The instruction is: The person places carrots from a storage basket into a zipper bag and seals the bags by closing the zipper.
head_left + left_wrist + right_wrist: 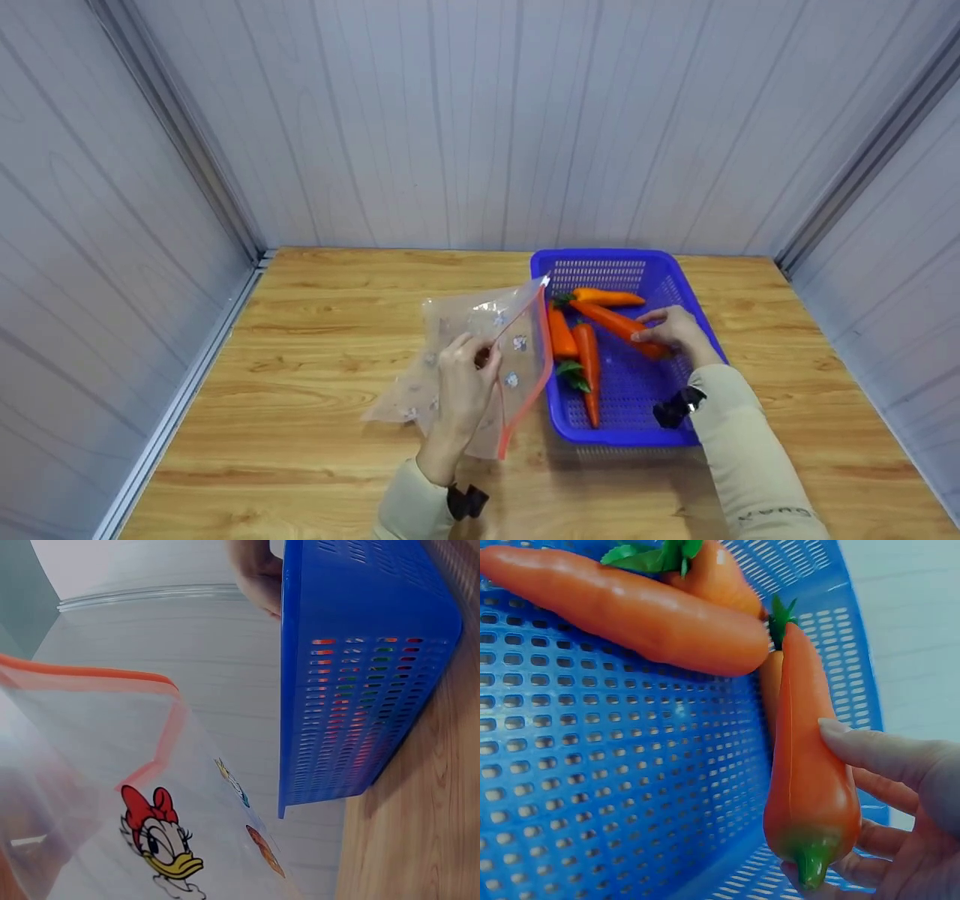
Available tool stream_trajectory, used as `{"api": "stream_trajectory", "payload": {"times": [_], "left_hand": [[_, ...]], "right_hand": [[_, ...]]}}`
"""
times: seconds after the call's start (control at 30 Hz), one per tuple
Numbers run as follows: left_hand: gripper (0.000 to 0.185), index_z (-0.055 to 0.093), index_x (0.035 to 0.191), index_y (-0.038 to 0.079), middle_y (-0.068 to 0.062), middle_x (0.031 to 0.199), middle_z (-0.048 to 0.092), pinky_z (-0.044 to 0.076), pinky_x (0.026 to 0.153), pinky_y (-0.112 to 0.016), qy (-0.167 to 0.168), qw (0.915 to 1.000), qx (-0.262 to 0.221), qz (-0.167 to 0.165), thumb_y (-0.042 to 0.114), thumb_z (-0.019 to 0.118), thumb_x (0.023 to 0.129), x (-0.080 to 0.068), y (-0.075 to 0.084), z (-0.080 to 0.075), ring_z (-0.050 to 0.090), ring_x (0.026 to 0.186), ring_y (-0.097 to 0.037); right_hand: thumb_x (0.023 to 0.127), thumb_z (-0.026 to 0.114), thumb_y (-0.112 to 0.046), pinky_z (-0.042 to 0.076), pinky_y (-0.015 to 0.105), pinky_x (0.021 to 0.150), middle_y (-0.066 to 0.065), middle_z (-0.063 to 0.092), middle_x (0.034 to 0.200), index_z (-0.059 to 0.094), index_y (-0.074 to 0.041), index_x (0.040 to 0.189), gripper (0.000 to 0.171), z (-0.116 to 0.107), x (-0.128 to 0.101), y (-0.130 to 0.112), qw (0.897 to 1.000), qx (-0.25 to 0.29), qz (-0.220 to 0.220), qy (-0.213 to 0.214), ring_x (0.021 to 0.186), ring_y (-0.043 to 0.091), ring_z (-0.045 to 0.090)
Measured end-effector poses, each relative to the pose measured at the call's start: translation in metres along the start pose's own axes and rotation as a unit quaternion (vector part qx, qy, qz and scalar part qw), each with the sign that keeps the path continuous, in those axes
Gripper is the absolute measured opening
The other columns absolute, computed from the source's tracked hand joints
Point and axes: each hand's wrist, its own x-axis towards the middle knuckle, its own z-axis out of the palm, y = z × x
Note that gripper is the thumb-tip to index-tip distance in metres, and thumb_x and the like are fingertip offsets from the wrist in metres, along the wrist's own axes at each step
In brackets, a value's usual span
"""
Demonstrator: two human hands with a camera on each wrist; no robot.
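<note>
A blue plastic basket [675, 281] on the wooden table holds several orange carrots with green tops. My right hand [664, 334] reaches into it and grips one carrot [611, 320] by its thick end; in the right wrist view my fingers [885, 754] curl round this carrot [810, 795]. My left hand [472, 361] pinches the rim of a clear zip bag [450, 330] with an orange zip strip [529, 375], holding its mouth up beside the basket's left wall. The left wrist view shows the bag's cartoon duck print [161, 840] and the basket [360, 675].
The wooden table [315, 315] is boxed in by grey panel walls at the back, left and right. Other carrots [589, 364] lie along the basket's left side and back. Bare tabletop stretches left of the bag and in front of the basket.
</note>
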Motion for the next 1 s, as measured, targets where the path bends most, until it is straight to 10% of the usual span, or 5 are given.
{"api": "stream_trajectory", "payload": {"times": [0.63,1.0], "left_hand": [[0.005,0.065,0.068,-0.001,-0.004,0.063,0.055,0.045,0.048,-0.016,-0.007,0.9998,0.011,-0.016,-0.004,0.062,0.072,0.000,-0.002,0.005,0.053,0.054,-0.012],[0.005,0.065,0.069,-0.003,-0.005,0.063,0.056,0.046,0.049,-0.015,-0.009,0.9999,-0.007,-0.011,-0.007,0.061,0.071,-0.003,-0.001,0.008,0.054,0.053,-0.012]], "right_hand": [[0.074,0.071,-0.015,0.049,0.035,0.065,0.022,0.062,0.094,0.061,0.004,0.106,0.039,-0.018,-0.059,-0.028,0.979,-0.022,-0.198,0.040,0.080,0.031,0.057],[0.072,0.073,-0.015,0.042,0.033,0.065,0.015,0.062,0.096,0.063,-0.002,0.107,0.038,-0.021,-0.111,-0.037,0.969,-0.044,-0.229,0.081,0.080,0.025,0.053]]}}
